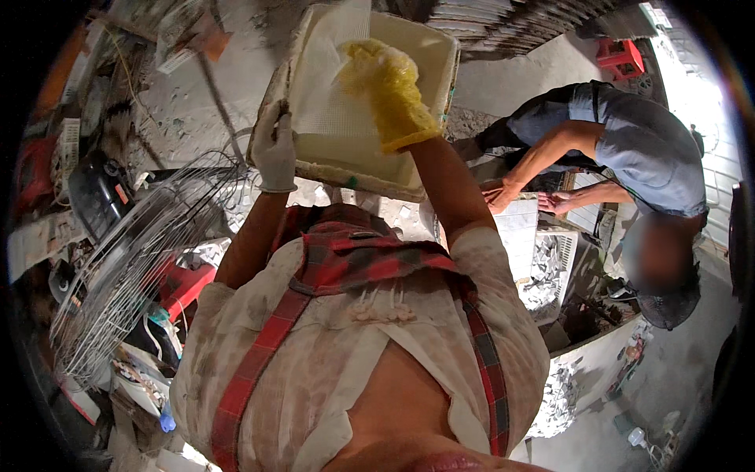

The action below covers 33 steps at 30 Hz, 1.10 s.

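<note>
Left hand [275, 153], in a white cloth-like glove: you had it at the left edge of a rectangular cream-coloured tub [354, 160], its fingers bent about the rim and gripping it; the thumb and fingers stood slightly parted, with the tub's edge between them.

Right hand [387, 88], in a rough-textured yellow glove: you had it reaching over the tub's interior, its fingers curled against a sheet of fine white mesh [324, 106]; whether they pinched the mesh or only pressed on it, you could not tell.

Tub: in front of your body, with the mesh lying partly inside and rising past the far rim; a red-and-black checked apron [346, 250] hung just below, on you.

Surroundings: at your right, a bent co-worker in a grey-blue shirt [649, 149], both bare hands at a flat white panel [515, 236]; beyond, a red plastic stool [620, 60]; at your left, a large round guard of metal wire [130, 275], leaning amid clutter.
</note>
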Tool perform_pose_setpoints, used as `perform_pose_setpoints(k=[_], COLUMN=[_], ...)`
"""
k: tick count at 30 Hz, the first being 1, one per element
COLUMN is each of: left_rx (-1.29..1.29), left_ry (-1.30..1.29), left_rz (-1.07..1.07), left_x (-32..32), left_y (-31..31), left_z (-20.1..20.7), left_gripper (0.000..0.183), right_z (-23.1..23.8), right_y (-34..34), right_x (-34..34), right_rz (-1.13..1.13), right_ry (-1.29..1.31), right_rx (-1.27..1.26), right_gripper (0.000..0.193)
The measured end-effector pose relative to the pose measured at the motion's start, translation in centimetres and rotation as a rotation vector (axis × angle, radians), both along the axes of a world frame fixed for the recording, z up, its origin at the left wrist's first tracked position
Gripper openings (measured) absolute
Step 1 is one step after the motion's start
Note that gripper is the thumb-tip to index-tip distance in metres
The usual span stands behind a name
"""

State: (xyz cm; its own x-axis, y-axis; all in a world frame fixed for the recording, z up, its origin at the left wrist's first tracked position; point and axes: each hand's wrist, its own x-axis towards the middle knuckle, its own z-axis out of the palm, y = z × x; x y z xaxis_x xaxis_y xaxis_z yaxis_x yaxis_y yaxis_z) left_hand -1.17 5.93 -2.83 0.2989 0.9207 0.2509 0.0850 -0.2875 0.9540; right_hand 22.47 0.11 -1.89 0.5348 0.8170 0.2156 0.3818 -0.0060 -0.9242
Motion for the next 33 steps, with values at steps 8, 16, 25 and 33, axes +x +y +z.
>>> perform_pose_setpoints(k=[8,16,25,33], left_rx=[-0.149,-0.223,-0.644,-0.955], left_ry=[0.175,0.05,0.254,0.142], left_rz=[-0.116,-0.254,-0.567,-1.089], left_x=[1.3,0.2,2.0,5.4], left_y=[-2.6,-0.6,-2.5,-8.6], left_z=[5.0,-0.9,1.3,4.2], left_gripper=[0.036,0.027,0.032,0.034], right_z=[-6.8,-6.4,14.7,16.1], right_y=[-4.1,-6.0,-17.3,-34.8], right_x=[3.2,9.9,6.9,3.5], right_rz=[0.028,-0.058,0.026,-0.413], right_ry=[-0.83,0.52,-0.45,-0.337], right_rx=[-0.948,-0.054,-0.127,-0.001], right_gripper=[0.028,0.038,0.03,0.027])
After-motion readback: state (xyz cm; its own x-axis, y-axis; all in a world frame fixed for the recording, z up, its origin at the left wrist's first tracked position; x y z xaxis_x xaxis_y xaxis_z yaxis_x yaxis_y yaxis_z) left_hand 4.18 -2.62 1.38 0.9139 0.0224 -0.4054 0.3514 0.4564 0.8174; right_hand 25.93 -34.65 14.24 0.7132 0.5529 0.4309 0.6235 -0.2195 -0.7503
